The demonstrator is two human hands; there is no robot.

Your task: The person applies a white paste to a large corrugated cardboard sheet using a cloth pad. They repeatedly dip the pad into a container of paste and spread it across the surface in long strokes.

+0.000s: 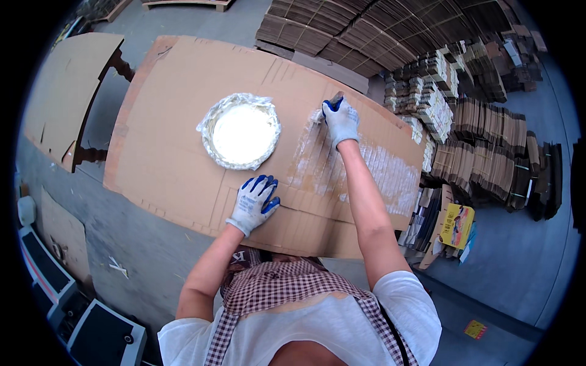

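Observation:
My right hand (pixel 342 121), in a white glove with blue fingertips, is closed around a brush (pixel 337 96) that the fingers mostly hide. It works low over a cardboard sheet (pixel 165 122), at the upper end of a wet, whitish smear of glue (pixel 378 174). My left hand (pixel 254 203), gloved alike, lies flat on the cardboard near its front edge, fingers spread and holding nothing. Just beyond it stands a round basin (pixel 207 143) lined with crumpled clear plastic. White glue (pixel 244 135) fills much of the basin.
Another cardboard-topped table (pixel 67 91) stands to the left. Strapped stacks of flat cardboard (pixel 329 24) rise behind the sheet, with more bundles (pixel 482 128) at the right. A yellow box (pixel 456 226) sits low at the right. Wheeled dark-topped equipment (pixel 104 335) stands at the lower left.

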